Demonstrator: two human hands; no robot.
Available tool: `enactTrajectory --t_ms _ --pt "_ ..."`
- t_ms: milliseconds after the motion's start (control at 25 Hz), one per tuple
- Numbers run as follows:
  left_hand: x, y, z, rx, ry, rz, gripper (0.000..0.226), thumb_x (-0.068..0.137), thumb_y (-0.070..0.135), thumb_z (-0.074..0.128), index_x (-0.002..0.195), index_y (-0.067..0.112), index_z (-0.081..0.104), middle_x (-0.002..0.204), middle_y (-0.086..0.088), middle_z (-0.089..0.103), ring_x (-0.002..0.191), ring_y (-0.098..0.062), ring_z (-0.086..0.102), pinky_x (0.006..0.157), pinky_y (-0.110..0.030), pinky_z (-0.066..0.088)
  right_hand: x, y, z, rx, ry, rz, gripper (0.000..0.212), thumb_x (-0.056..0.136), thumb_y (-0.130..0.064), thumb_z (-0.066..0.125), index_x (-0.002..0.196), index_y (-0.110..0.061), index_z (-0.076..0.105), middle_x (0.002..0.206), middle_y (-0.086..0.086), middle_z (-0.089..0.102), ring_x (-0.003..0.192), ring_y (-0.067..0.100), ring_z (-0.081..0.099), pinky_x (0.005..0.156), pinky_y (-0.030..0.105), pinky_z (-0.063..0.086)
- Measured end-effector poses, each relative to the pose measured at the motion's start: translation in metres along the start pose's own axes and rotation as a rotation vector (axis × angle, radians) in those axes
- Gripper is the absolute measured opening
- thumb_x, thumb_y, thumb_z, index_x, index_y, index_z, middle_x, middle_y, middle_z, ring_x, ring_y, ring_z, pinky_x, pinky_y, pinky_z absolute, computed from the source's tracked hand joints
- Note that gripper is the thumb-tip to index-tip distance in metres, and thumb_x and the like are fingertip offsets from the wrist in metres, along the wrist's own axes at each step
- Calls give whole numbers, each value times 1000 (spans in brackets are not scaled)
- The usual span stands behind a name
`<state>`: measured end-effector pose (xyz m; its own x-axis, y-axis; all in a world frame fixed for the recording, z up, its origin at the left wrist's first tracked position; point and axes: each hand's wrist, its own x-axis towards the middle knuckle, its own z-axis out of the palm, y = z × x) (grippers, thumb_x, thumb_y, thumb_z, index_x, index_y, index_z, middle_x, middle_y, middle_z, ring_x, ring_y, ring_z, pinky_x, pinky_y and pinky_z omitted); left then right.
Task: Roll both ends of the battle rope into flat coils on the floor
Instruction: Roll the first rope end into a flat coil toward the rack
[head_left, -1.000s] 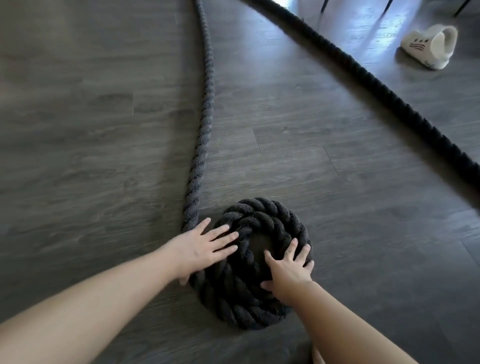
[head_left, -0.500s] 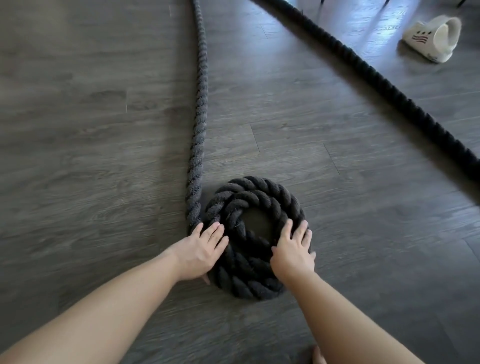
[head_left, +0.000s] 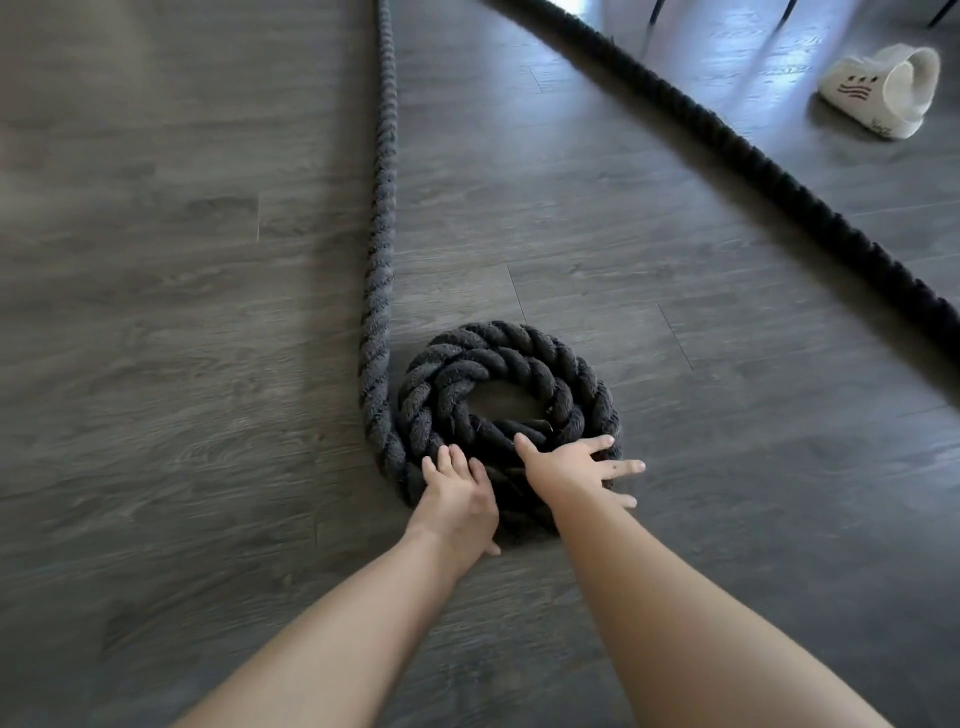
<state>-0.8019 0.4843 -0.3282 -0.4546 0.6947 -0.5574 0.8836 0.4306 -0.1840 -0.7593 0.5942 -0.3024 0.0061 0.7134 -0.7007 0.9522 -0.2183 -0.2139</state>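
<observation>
One coil (head_left: 506, 410) of about two turns (middle open) is pressed flat mid-floor by the left hand (head_left: 460, 501) and right hand (head_left: 569, 467), fingers straight, nothing grasped. The other rope run (head_left: 753, 156), toward the floor's right edge, lies uncoiled.

No words or numbers are legible anywhere I look; the white slipper (head_left: 881, 88) carries only three wavy dark lines and a blurred mark.

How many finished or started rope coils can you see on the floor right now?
1: a flat coil of thick dark twisted rope under both hands, just right of the straight run feeding it. The other rope run crosses upper right, uncoiled in view.
</observation>
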Motion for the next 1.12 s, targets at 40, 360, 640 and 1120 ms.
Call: enactTrajectory --t_ms 40,360,640,1120 --pt "3 3 -6 -11 -38 -11 111 90 62 56 150 -16 4 151 -47 8 143 -59 12 112 -65 19 6 -3 -1 -2 4 12 126 77 -76 58 153 -14 -21 154 24 -33 140 59 -12 110 67 8" --pt "35 27 -39 -188 -125 -118 111 92 58 58 146 -21 1 147 -52 7 140 -62 12 110 -65 27 58 -34 -11 -233 107 -172 130 75 -73 65 152 -13 -21 157 22 -18 138 57 11 103 63 32" --pt "76 34 -96 -438 -292 -219 109 88 54 68 150 -15 11 153 -44 14 143 -57 13 112 -60 30 103 -88 -41 -537 123 -318 136 71 -79 62 152 -8 -20 155 27 -7 129 55 29 94 54 42" --pt "85 -93 -101 -10 -247 -70 149 65 46 90 153 16 -26 159 -15 -34 149 -35 -20 118 -62 4 119 -131 -75 -754 -5 -554 140 69 -76 67 152 -6 -21 155 31 -11 132 54 27 100 51 40"
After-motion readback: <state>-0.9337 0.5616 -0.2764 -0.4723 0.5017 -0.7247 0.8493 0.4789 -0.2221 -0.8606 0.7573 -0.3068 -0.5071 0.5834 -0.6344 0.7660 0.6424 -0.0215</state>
